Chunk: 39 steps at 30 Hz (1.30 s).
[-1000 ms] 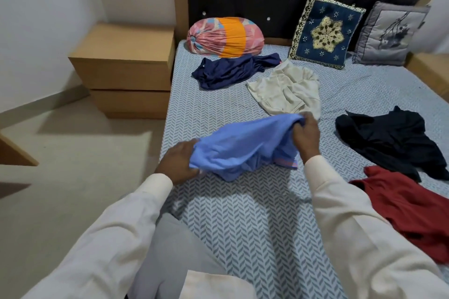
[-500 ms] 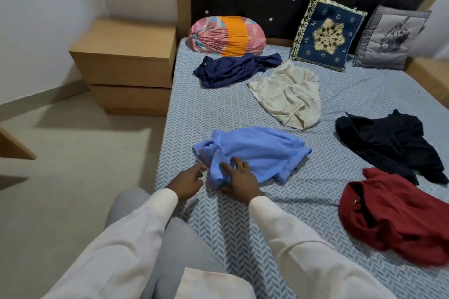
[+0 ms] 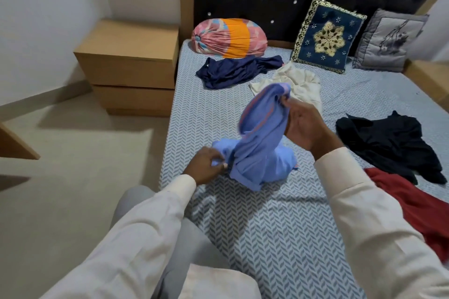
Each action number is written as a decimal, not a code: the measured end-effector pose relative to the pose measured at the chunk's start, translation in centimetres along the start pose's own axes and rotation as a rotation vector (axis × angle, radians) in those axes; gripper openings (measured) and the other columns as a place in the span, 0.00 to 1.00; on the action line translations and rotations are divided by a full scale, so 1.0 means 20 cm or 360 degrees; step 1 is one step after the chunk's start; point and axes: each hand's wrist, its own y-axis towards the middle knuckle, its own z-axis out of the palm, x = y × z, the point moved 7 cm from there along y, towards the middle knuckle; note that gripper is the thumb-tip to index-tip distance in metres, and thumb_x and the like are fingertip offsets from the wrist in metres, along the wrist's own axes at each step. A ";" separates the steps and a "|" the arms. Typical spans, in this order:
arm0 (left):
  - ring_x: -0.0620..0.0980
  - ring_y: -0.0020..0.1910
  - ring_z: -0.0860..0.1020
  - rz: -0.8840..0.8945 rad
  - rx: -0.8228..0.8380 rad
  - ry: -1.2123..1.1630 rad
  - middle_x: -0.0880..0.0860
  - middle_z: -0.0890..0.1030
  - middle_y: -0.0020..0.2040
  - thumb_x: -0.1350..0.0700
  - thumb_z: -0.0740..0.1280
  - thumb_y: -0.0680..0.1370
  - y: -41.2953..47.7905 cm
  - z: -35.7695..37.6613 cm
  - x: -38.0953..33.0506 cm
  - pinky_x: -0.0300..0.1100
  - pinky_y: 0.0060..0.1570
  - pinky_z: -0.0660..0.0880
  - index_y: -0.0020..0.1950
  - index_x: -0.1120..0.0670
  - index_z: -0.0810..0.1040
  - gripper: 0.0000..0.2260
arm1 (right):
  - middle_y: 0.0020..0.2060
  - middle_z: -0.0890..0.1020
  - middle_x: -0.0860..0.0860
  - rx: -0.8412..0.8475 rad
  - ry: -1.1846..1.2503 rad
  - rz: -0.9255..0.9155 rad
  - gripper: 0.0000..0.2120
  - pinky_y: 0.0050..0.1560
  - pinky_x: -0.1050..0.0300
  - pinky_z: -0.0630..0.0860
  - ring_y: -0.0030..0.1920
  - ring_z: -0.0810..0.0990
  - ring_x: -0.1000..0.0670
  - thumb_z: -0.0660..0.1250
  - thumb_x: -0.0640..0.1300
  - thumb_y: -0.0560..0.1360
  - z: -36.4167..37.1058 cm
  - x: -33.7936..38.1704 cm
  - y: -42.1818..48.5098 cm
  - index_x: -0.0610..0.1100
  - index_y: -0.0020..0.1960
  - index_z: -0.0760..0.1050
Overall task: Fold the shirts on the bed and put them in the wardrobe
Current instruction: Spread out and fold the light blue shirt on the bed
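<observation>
While the left hand [image 3: 206, 165] pinches the blue shirt [image 3: 257, 148], the right hand [image 3: 306, 126] grips it, now raised.

My right sleeve [image 3: 364, 213] covers the near left part of the red shirt [image 3: 418, 201], and the picture's right edge cuts off its right side. The raised blue shirt [image 3: 260, 133] and my right hand [image 3: 306, 126] hide the near part of the cream shirt [image 3: 301, 82]. My left hand [image 3: 206, 165] blurs at the fingertips. A wooden piece [image 3: 14, 143] on the left runs out of view.
</observation>
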 end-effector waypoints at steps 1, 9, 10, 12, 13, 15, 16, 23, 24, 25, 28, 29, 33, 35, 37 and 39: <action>0.58 0.51 0.78 0.0009 0.0073 -0.0032 0.58 0.81 0.49 0.45 0.66 0.75 0.00 0.03 -0.04 0.52 0.54 0.75 0.50 0.56 0.81 0.15 | 0.49 0.87 0.50 -0.0025 0.0012 -0.0034 0.14 0.52 0.59 0.81 0.51 0.85 0.53 0.80 0.52 0.63 -0.02 0.05 -0.01 0.49 0.47 0.88; 0.46 0.67 0.70 0.0186 0.0445 -0.0091 0.46 0.71 0.68 0.34 0.73 0.69 -0.04 0.24 -0.15 0.48 0.67 0.69 0.73 0.44 0.69 0.35 | 0.58 0.81 0.40 -0.0275 0.0205 -0.0025 0.12 0.66 0.44 0.75 0.59 0.80 0.42 0.61 0.45 0.83 -0.16 -0.02 0.04 0.42 0.63 0.76; 0.48 0.66 0.71 0.0184 0.0445 -0.0050 0.49 0.72 0.67 0.33 0.71 0.69 -0.05 0.26 -0.17 0.49 0.67 0.69 0.71 0.46 0.71 0.34 | 0.57 0.82 0.40 -0.0294 0.0220 0.0011 0.12 0.62 0.45 0.78 0.57 0.82 0.42 0.62 0.45 0.81 -0.15 -0.04 0.02 0.41 0.62 0.76; 0.51 0.64 0.72 0.0176 0.0449 0.0060 0.53 0.74 0.65 0.42 0.70 0.75 -0.09 0.30 -0.23 0.45 0.63 0.69 0.68 0.53 0.74 0.26 | 0.50 0.85 0.41 -0.0289 0.0237 0.0048 0.15 0.54 0.49 0.82 0.50 0.85 0.44 0.64 0.45 0.78 -0.10 -0.09 -0.02 0.40 0.61 0.75; 0.53 0.61 0.75 0.0178 0.0436 0.0108 0.55 0.77 0.62 0.47 0.68 0.78 -0.07 0.32 -0.23 0.45 0.58 0.70 0.64 0.56 0.75 0.19 | 0.50 0.85 0.42 -0.0264 0.0226 0.0047 0.15 0.53 0.50 0.82 0.50 0.85 0.45 0.63 0.45 0.79 -0.08 -0.09 -0.02 0.40 0.62 0.75; 0.56 0.52 0.78 0.0125 0.0400 -0.0037 0.58 0.79 0.50 0.48 0.64 0.79 -0.07 0.28 -0.23 0.46 0.49 0.70 0.53 0.58 0.76 0.13 | 0.50 0.85 0.44 -0.0268 0.0202 -0.0048 0.13 0.55 0.51 0.82 0.50 0.85 0.47 0.58 0.43 0.83 -0.07 -0.05 -0.02 0.42 0.58 0.81; 0.55 0.47 0.78 0.0096 0.0386 -0.0240 0.57 0.78 0.45 0.46 0.63 0.76 -0.06 0.22 -0.21 0.46 0.46 0.69 0.48 0.59 0.76 0.15 | 0.50 0.86 0.45 -0.0326 0.0200 -0.0112 0.16 0.54 0.52 0.81 0.50 0.85 0.48 0.56 0.43 0.84 -0.09 0.00 -0.03 0.45 0.54 0.84; 0.44 0.42 0.79 -0.0144 0.0874 -0.0488 0.47 0.83 0.45 0.44 0.74 0.73 -0.03 -0.29 -0.07 0.38 0.44 0.73 0.49 0.48 0.82 0.10 | 0.47 0.86 0.48 -0.0766 -0.0183 -0.0325 0.12 0.54 0.54 0.79 0.48 0.84 0.50 0.58 0.40 0.83 -0.62 0.16 -0.10 0.46 0.55 0.80; 0.44 0.45 0.80 -0.0227 0.0836 -0.0239 0.46 0.84 0.48 0.48 0.73 0.75 -0.01 -0.33 0.01 0.39 0.45 0.74 0.50 0.47 0.83 0.06 | 0.46 0.86 0.49 -0.0855 -0.0275 -0.0294 0.10 0.56 0.52 0.78 0.47 0.83 0.51 0.60 0.41 0.83 -0.71 0.12 -0.12 0.46 0.53 0.81; 0.46 0.49 0.80 -0.0311 0.0681 -0.0012 0.48 0.84 0.53 0.54 0.72 0.76 0.02 -0.38 0.11 0.40 0.48 0.74 0.52 0.47 0.83 0.06 | 0.43 0.86 0.51 -0.0983 -0.0390 -0.0229 0.08 0.56 0.50 0.78 0.44 0.83 0.52 0.63 0.42 0.81 -0.86 0.04 -0.13 0.45 0.50 0.81; 0.55 0.58 0.78 -0.0590 -0.0102 0.0331 0.53 0.79 0.64 0.63 0.62 0.75 0.05 -0.55 0.35 0.43 0.57 0.73 0.59 0.49 0.81 0.17 | 0.43 0.86 0.48 -0.1446 -0.0887 0.0117 0.11 0.52 0.45 0.75 0.41 0.81 0.53 0.70 0.47 0.71 -1.21 -0.25 -0.22 0.45 0.50 0.76; 0.55 0.58 0.78 -0.0597 -0.0285 0.0299 0.53 0.79 0.64 0.62 0.62 0.75 0.03 -0.57 0.36 0.44 0.58 0.73 0.60 0.48 0.80 0.17 | 0.54 0.83 0.41 -0.1559 -0.1090 0.0361 0.20 0.57 0.43 0.74 0.50 0.81 0.46 0.70 0.48 0.68 -1.23 -0.34 -0.27 0.45 0.58 0.73; 0.50 0.47 0.80 -0.0236 -0.0172 0.0011 0.51 0.82 0.51 0.61 0.65 0.76 -0.04 -0.34 0.15 0.42 0.51 0.75 0.55 0.47 0.81 0.12 | 0.61 0.75 0.32 -0.1399 -0.1704 0.0382 0.25 0.63 0.46 0.70 0.62 0.75 0.33 0.69 0.39 0.70 -1.05 -0.55 -0.27 0.36 0.66 0.70; 0.49 0.46 0.80 -0.0099 0.0050 -0.0018 0.50 0.80 0.49 0.59 0.68 0.77 -0.08 -0.17 0.06 0.41 0.49 0.74 0.55 0.45 0.80 0.10 | 0.58 0.79 0.35 -0.0894 -0.1785 0.0308 0.22 0.62 0.48 0.71 0.60 0.78 0.37 0.69 0.37 0.70 -0.85 -0.71 -0.16 0.33 0.64 0.73; 0.56 0.57 0.77 -0.0175 0.0279 0.0245 0.53 0.76 0.57 0.52 0.70 0.77 -0.10 -0.01 0.09 0.46 0.55 0.73 0.64 0.48 0.75 0.16 | 0.57 0.80 0.38 -0.0546 -0.1827 0.0284 0.21 0.62 0.47 0.73 0.58 0.79 0.39 0.65 0.41 0.71 -0.65 -0.83 -0.06 0.35 0.62 0.75; 0.61 0.67 0.69 -0.0380 0.0319 0.0761 0.57 0.68 0.69 0.42 0.69 0.75 -0.15 0.04 0.18 0.52 0.63 0.71 0.74 0.51 0.66 0.30 | 0.54 0.80 0.39 -0.0370 -0.1842 0.0226 0.22 0.59 0.47 0.74 0.55 0.79 0.38 0.62 0.43 0.69 -0.50 -0.91 0.01 0.36 0.61 0.77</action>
